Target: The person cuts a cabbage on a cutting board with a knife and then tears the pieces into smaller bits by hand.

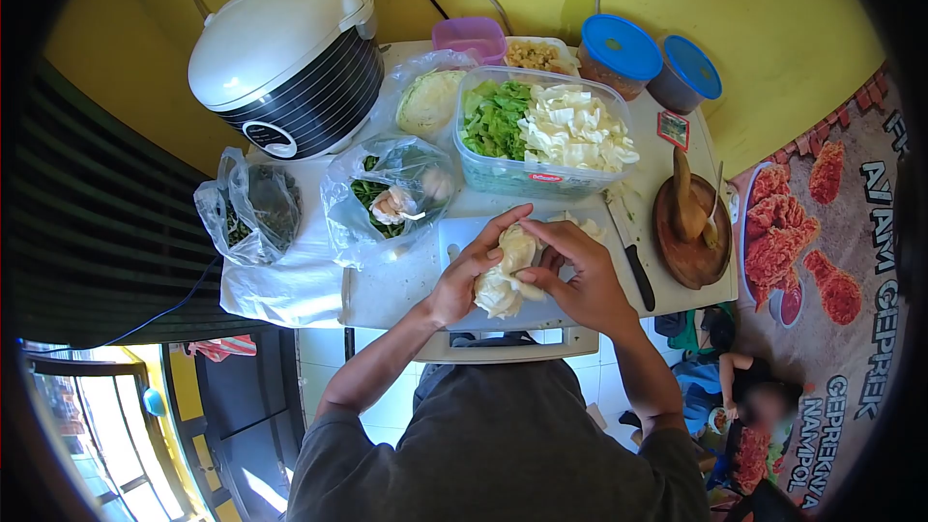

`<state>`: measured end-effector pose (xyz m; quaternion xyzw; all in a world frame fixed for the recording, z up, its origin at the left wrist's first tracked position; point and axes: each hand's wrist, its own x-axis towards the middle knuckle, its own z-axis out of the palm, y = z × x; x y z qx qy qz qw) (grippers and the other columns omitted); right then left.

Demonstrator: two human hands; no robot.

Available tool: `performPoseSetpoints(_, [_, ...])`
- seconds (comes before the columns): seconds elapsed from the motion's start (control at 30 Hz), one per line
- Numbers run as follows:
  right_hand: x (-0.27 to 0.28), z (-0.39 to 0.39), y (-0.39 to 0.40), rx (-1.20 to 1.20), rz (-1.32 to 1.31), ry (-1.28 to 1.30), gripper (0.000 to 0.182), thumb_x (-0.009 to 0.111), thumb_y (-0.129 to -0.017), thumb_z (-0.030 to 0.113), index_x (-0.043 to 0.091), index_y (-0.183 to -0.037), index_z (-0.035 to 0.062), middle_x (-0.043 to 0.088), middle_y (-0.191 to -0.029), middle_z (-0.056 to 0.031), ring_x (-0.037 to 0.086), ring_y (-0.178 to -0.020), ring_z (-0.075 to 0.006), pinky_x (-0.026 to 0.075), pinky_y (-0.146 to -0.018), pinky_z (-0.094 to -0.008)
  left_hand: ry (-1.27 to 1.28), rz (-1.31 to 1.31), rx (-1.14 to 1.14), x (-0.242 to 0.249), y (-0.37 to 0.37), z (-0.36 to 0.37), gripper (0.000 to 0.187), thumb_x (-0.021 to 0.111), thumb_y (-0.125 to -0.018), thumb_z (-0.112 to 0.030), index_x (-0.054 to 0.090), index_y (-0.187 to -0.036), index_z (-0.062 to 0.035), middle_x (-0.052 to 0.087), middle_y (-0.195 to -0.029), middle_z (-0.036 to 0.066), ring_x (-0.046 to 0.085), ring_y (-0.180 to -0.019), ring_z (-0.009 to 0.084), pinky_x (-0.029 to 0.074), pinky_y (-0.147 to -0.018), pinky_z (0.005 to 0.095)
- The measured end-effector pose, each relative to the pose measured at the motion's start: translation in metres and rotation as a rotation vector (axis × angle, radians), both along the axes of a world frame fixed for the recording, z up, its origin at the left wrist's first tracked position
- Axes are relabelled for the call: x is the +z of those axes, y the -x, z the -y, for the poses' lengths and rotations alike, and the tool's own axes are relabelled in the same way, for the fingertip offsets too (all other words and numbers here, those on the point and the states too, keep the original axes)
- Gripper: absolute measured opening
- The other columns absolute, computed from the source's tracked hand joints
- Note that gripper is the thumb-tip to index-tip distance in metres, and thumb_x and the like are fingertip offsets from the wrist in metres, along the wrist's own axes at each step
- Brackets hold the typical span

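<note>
Over a white cutting board (pixel 450 231), both my hands are closed on pale, lumpy garlic (pixel 500 292). My left hand (pixel 466 277) grips it from the left with the fingers around its side. From the right, my right hand (pixel 586 277) pinches it with thumb and fingers. Pale pieces (pixel 586 226) lie on the board behind my right hand, partly hidden. A knife (pixel 639 277) with a black handle rests to the right of the board. More garlic (pixel 391 205) sits with green vegetables in a clear plastic bag (pixel 344 229) to the left.
A clear container (pixel 541 180) holds chopped greens and cabbage; half a cabbage (pixel 430 101) is beside it. A rice cooker (pixel 280 48) stands back left. On the right are a mortar (pixel 688 273) with a pestle (pixel 688 208) and blue-lidded tubs (pixel 622 46). Another person (pixel 739 377) is low at right.
</note>
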<state>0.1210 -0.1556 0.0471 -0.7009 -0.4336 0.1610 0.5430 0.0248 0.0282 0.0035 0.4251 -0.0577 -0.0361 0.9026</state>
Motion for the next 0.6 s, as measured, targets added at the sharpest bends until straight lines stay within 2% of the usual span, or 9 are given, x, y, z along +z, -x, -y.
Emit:
performPoseSetpoints(0.03, [0.001, -0.001, 0.001, 0.024, 0.016, 0.004, 0.051, 0.075, -0.091, 0.006, 0.061, -0.14, 0.0042, 0.063, -0.122, -0.0114, 0.064, -0.089, -0.0162, 0.052, -0.077, -0.0285, -0.01, -0.003, 0.002, 0.002, 0.001, 0.0, 0.075, 0.052, -0.103, -0.036, 0.017, -0.164, -0.0097, 0.043, -0.153, 0.014, 0.048, -0.138, 0.0248, 0.036, -0.116, 0.0378])
performPoseSetpoints(0.07, [-0.003, -0.001, -0.004, 0.049, 0.141, -0.062, 0.054, 0.077, -0.089, 0.008, 0.061, -0.141, 0.0053, 0.058, -0.132, -0.0128, 0.064, -0.091, -0.0174, 0.052, -0.077, -0.0288, 0.011, -0.002, 0.015, 0.003, 0.002, 0.001, 0.073, 0.05, -0.104, -0.034, 0.018, -0.164, -0.0092, 0.043, -0.153, 0.014, 0.047, -0.139, 0.0243, 0.036, -0.116, 0.0376])
performPoseSetpoints(0.13, [0.003, 0.0, -0.001, 0.038, 0.123, -0.043, 0.054, 0.078, -0.089, 0.009, 0.061, -0.14, 0.0056, 0.056, -0.134, -0.014, 0.064, -0.093, -0.018, 0.053, -0.078, -0.0293, 0.056, 0.001, 0.035, 0.005, 0.002, 0.004, 0.067, 0.048, -0.108, -0.032, 0.019, -0.164, -0.0084, 0.042, -0.153, 0.013, 0.046, -0.139, 0.0234, 0.035, -0.117, 0.0372])
performPoseSetpoints(0.27, [0.006, -0.006, 0.008, -0.001, 0.107, -0.018, 0.055, 0.08, -0.087, 0.005, 0.062, -0.139, 0.0055, 0.053, -0.138, -0.0151, 0.065, -0.096, -0.0172, 0.056, -0.08, -0.0295, -0.095, 0.001, 0.079, 0.001, 0.002, 0.005, 0.062, 0.044, -0.111, -0.03, 0.018, -0.164, -0.0089, 0.042, -0.154, 0.012, 0.044, -0.141, 0.0231, 0.034, -0.117, 0.0374])
performPoseSetpoints(0.33, [-0.005, -0.006, 0.007, 0.026, -0.05, -0.057, 0.055, 0.08, -0.085, 0.0, 0.063, -0.138, 0.0053, 0.052, -0.138, -0.0146, 0.066, -0.096, -0.0162, 0.058, -0.081, -0.0289, -0.191, 0.003, 0.096, -0.006, 0.001, 0.004, 0.066, 0.046, -0.11, -0.033, 0.016, -0.164, -0.0101, 0.04, -0.155, 0.012, 0.044, -0.143, 0.0261, 0.038, -0.116, 0.0395])
performPoseSetpoints(0.43, [-0.014, -0.005, 0.002, 0.063, -0.196, -0.103, 0.053, 0.079, -0.084, -0.006, 0.063, -0.134, 0.0036, 0.052, -0.138, -0.0133, 0.067, -0.097, -0.015, 0.059, -0.082, -0.0277, -0.103, 0.01, 0.049, 0.0, 0.004, 0.004, 0.057, 0.039, -0.113, -0.024, 0.018, -0.164, -0.0083, 0.035, -0.158, 0.012, 0.035, -0.146, 0.0215, 0.027, -0.121, 0.0358])
performPoseSetpoints(0.6, [-0.01, -0.006, 0.004, 0.055, -0.203, -0.119, 0.041, 0.076, -0.086, -0.01, 0.06, -0.122, 0.0006, 0.05, -0.138, -0.0119, 0.067, -0.095, -0.014, 0.058, -0.079, -0.0266, -0.424, 0.104, 0.128, 0.0, 0.007, 0.01, 0.056, 0.039, -0.112, -0.02, 0.021, -0.163, -0.0059, 0.033, -0.158, 0.015, 0.031, -0.149, 0.0249, 0.025, -0.122, 0.0379])
